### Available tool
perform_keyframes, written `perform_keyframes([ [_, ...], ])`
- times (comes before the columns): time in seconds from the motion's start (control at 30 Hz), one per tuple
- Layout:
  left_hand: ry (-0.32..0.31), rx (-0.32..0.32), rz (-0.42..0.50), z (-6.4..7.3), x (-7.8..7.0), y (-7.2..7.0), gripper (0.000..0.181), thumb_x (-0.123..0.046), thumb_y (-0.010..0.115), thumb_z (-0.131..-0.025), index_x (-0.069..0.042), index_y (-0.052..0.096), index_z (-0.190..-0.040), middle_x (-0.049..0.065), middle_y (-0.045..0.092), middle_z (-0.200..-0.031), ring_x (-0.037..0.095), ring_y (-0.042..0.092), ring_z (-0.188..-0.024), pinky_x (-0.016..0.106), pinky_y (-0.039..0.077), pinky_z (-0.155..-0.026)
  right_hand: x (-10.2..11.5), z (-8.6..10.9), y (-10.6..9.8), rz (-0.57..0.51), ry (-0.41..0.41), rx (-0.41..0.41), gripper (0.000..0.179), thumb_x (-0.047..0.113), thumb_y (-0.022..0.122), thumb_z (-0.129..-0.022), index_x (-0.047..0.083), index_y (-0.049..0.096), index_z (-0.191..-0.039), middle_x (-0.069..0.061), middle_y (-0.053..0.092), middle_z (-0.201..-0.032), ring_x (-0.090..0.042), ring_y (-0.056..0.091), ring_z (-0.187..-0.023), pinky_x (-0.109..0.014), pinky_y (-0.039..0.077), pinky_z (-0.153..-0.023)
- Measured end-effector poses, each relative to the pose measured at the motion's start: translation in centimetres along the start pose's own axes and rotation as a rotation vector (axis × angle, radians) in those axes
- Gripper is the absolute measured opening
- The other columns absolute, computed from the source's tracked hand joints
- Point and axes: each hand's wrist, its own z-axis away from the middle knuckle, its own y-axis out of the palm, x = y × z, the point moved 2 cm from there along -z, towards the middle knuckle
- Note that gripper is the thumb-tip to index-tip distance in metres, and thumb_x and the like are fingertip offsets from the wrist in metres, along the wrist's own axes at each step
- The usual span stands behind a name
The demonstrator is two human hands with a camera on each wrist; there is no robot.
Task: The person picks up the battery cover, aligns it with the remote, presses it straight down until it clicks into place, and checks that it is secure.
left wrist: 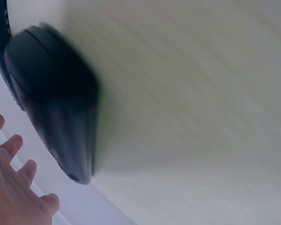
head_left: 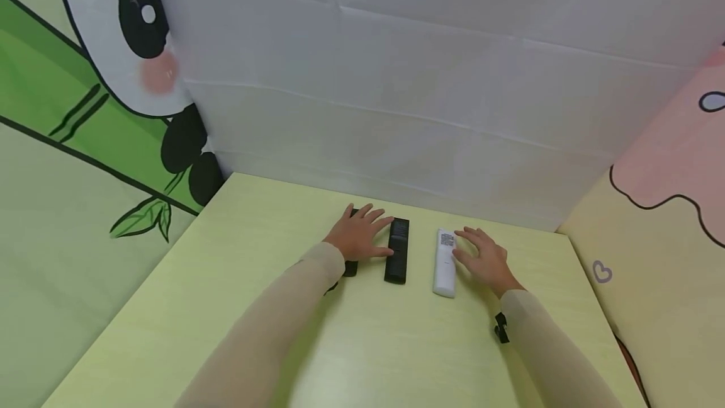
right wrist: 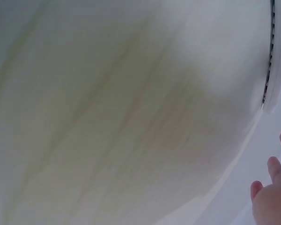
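Three remote controls lie face down side by side on the table. My left hand [head_left: 357, 236], fingers spread, is over the left black remote control [head_left: 351, 268] and hides much of it. Its thumb and one fingertip reach the left edge of the middle black remote control [head_left: 398, 263]. On the right is a white remote control [head_left: 444, 272] with a printed code label near its far end. My right hand [head_left: 485, 260] is beside it, thumb and fingertips right at its right edge. In the left wrist view, a black remote control [left wrist: 56, 93] stands out close by, past the spread fingers [left wrist: 25, 173].
The pale yellow table [head_left: 226, 307] meets a white cloth wall [head_left: 396, 112] just behind the remotes. Printed panels stand at the left and right sides. A black clip-like piece [head_left: 501, 327] hangs at the right wrist. A dark cable [head_left: 634, 364] runs beside the table's right edge.
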Motion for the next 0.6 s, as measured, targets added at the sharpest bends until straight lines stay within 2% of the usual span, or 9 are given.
perform_keyframes([
  [0.37,-0.017,0.009,-0.013,1.1,1.1,-0.5,0.095,-0.083,0.06,-0.111,-0.033,0.035,-0.188,0.005,0.037,-0.196,0.038,0.031,-0.185,0.075,0.021,-0.149,-0.1,-0.4,0.4,0.006,0.032,0.038,0.071,0.042,0.068,-0.118,0.016,0.048,-0.18,-0.025,0.031,-0.194,-0.057,0.013,-0.184,-0.088,0.011,-0.136],
  [0.6,-0.036,0.02,-0.037,1.3,2.0,0.0,0.097,-0.085,0.058,-0.111,-0.034,0.032,-0.189,0.003,0.036,-0.196,0.036,0.029,-0.186,0.075,0.021,-0.149,0.1,-0.8,0.8,-0.007,0.05,0.057,0.074,0.042,0.067,-0.118,0.019,0.043,-0.184,-0.022,0.025,-0.197,-0.054,0.007,-0.186,-0.087,0.008,-0.138],
])
